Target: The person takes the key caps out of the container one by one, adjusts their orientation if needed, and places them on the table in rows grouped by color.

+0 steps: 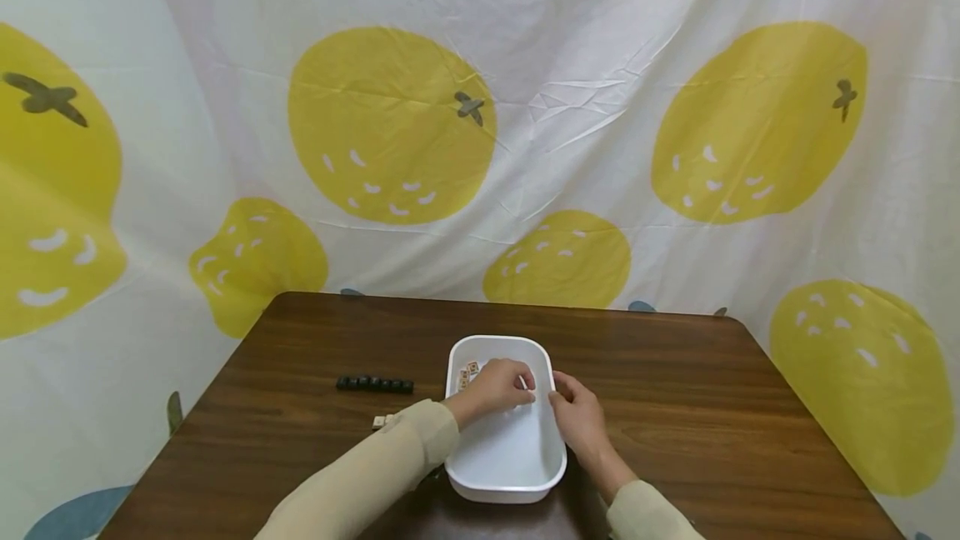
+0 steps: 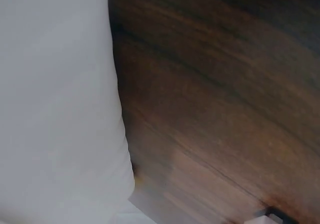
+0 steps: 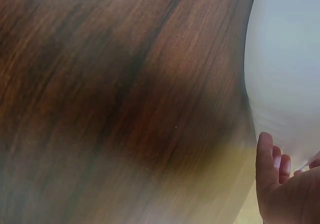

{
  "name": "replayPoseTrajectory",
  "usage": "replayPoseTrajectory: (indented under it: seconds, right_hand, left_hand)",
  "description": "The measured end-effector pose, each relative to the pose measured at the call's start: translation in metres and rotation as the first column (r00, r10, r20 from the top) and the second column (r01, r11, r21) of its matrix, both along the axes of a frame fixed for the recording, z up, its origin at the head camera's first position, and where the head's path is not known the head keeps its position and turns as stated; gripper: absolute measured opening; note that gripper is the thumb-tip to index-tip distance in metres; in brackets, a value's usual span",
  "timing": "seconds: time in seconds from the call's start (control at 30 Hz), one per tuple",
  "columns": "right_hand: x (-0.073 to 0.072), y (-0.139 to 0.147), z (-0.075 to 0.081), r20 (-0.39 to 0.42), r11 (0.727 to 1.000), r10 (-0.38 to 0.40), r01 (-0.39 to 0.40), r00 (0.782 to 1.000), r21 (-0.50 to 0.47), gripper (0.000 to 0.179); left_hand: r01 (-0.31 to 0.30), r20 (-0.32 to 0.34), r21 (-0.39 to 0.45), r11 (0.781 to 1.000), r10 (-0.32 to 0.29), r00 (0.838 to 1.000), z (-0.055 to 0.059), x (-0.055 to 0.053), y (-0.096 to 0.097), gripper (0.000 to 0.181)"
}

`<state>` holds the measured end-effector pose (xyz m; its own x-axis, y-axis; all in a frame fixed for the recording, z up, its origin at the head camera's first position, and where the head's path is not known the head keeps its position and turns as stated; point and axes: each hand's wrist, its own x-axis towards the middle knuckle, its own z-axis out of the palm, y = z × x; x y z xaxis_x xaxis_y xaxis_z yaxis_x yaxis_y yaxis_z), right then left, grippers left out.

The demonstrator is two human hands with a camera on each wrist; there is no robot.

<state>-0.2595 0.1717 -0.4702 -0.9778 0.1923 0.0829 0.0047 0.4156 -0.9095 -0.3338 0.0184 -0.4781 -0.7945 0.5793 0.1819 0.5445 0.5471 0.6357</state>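
A white plastic tub (image 1: 504, 486) stands on the table, with several small orange-and-white keycaps (image 1: 465, 375) lying inside at its far left. My left hand (image 1: 491, 386) reaches over the tub's left rim, its fingers bent near the right inner wall. A small white spot shows by its fingertips; I cannot tell if they pinch something. My right hand (image 1: 579, 417) holds the tub's right side, thumb at the rim. In the right wrist view, fingers (image 3: 265, 159) of that hand lie against the white wall. The tub's wall (image 2: 55, 103) fills the left of the left wrist view.
A row of black keycaps (image 1: 375, 383) lies left of the tub. Nearer, pale keycaps (image 1: 379, 422) are partly hidden by the left sleeve. The brown wooden table (image 1: 675, 390) ends at a hanging cloth (image 1: 570, 148) printed with lemons.
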Motion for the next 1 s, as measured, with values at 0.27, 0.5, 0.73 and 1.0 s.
replayPoseTrajectory:
  seconds: [0.27,0.5,0.73,1.0]
  right_hand:
    - [0.001,0.000,0.000,0.004,1.000,0.005,-0.005,1.000,-0.004,0.036]
    - [0.001,0.000,0.000,0.009,1.000,0.006,-0.006,1.000,0.002,0.037]
    - [0.003,-0.001,0.002,0.020,1.000,0.002,-0.002,1.000,-0.003,0.037]
    - [0.002,-0.001,0.003,0.047,1.000,-0.004,0.004,0.999,0.000,0.037]
  left_hand:
    - [0.015,-0.044,-0.013,1.000,-0.016,0.999,0.008,0.001,-0.008,0.016]
    - [0.003,-0.008,0.025,1.000,-0.003,1.000,0.013,0.004,-0.016,0.014]
    - [-0.031,-0.006,0.091,0.995,0.032,0.999,0.019,0.005,-0.031,0.012]
    - [-0.113,0.063,0.153,0.982,0.105,0.993,0.028,0.005,-0.061,0.013]
